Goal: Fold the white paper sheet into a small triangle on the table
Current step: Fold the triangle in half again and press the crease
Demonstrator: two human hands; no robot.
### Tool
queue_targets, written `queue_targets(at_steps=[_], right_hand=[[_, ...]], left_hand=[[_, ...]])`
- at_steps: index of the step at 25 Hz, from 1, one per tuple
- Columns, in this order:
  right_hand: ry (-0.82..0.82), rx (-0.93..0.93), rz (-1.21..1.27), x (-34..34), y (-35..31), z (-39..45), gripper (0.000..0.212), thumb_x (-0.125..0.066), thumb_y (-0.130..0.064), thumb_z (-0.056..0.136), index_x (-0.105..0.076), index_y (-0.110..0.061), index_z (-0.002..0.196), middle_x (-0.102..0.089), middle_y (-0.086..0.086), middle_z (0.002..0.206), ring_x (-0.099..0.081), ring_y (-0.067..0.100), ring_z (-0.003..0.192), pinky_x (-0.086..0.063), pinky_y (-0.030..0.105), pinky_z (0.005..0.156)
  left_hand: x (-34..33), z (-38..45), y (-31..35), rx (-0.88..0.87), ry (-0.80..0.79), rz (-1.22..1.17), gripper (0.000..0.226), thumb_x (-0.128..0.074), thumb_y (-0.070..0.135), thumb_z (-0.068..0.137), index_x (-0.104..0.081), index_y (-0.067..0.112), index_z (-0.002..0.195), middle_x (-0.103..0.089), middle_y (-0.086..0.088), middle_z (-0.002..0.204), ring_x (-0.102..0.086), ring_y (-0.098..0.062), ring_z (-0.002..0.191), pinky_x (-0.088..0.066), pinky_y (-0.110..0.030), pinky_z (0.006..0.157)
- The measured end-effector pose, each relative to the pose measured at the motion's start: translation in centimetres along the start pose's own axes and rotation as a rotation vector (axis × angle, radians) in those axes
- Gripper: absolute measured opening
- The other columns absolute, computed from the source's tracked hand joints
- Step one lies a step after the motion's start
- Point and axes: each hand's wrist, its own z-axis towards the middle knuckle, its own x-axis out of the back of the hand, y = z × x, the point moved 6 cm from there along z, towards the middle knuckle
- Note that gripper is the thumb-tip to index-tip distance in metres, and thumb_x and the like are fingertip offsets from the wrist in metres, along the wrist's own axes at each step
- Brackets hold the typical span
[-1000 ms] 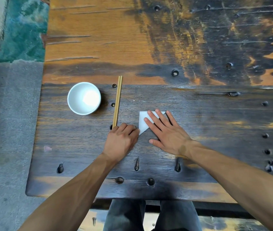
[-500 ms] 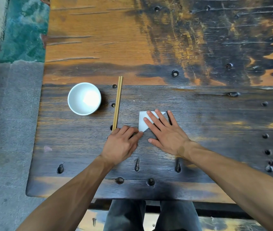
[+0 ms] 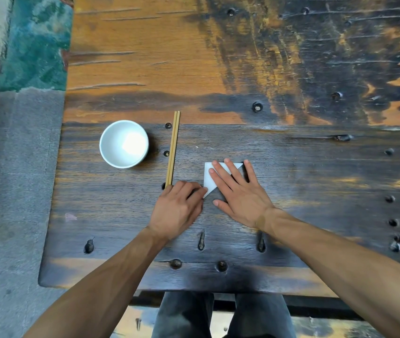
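Note:
The white paper (image 3: 209,182) lies folded into a small triangle on the dark wooden table (image 3: 316,181), its point toward me. My right hand (image 3: 239,192) lies flat on it with fingers spread and covers most of its right part. My left hand (image 3: 178,209) rests just left of the paper, fingers curled, with the fingertips touching the triangle's lower tip. Only the paper's left side and top edge show.
A white bowl (image 3: 124,143) stands on the table at the left. A pair of wooden chopsticks (image 3: 173,148) lies lengthwise between the bowl and the paper, its near end at my left knuckles. The table's near edge (image 3: 145,286) lies above my knees.
My left hand has shifted slightly right and its fingers have slid along to the paper's lower tip. My right hand stays flat on the paper.

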Motion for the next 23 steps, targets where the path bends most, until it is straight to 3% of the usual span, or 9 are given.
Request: queue_targets(at_steps=[3,7,13,23], right_hand=[[0.023,-0.014,0.025,0.4,-0.1,0.3,0.073,-0.021,-0.055,0.1,0.004,-0.015,0.156,0.007,0.002,0.164,0.007,0.027,0.15,0.003,0.06,0.117],[0.027,-0.043,0.047,0.5,0.0,0.8,0.07,-0.018,-0.052,0.101,0.005,-0.016,0.156,0.009,0.0,0.164,0.007,0.026,0.15,0.001,0.059,0.117],[0.028,-0.055,0.043,0.2,0.1,1.3,0.069,-0.019,-0.052,0.102,0.005,-0.016,0.156,0.008,-0.001,0.164,0.004,0.027,0.151,0.001,0.058,0.118],[0.019,-0.002,0.046,-0.3,0.6,1.3,0.073,-0.017,-0.057,0.1,0.006,-0.016,0.156,0.009,0.0,0.164,0.01,0.027,0.15,0.004,0.056,0.119]], left_hand=[[0.4,0.5,-0.9,0.138,0.059,-0.091,0.024,-0.06,0.038,0.094,-0.064,0.022,0.111,-0.064,0.005,0.104,-0.058,-0.019,0.091,-0.048,-0.036,0.071],[0.2,1.1,0.0,0.008,0.019,-0.083,0.024,-0.068,0.04,0.089,-0.068,0.02,0.102,-0.066,0.004,0.099,-0.059,-0.02,0.088,-0.049,-0.036,0.069],[0.7,1.9,0.4,0.009,0.016,-0.036,0.016,-0.061,0.026,0.094,-0.072,0.016,0.088,-0.067,0.0,0.089,-0.06,-0.025,0.078,-0.05,-0.038,0.064],[0.2,1.9,0.6,-0.003,-0.033,-0.093,0.019,-0.058,0.027,0.097,-0.073,0.017,0.093,-0.068,0.001,0.088,-0.062,-0.02,0.08,-0.052,-0.036,0.061]])
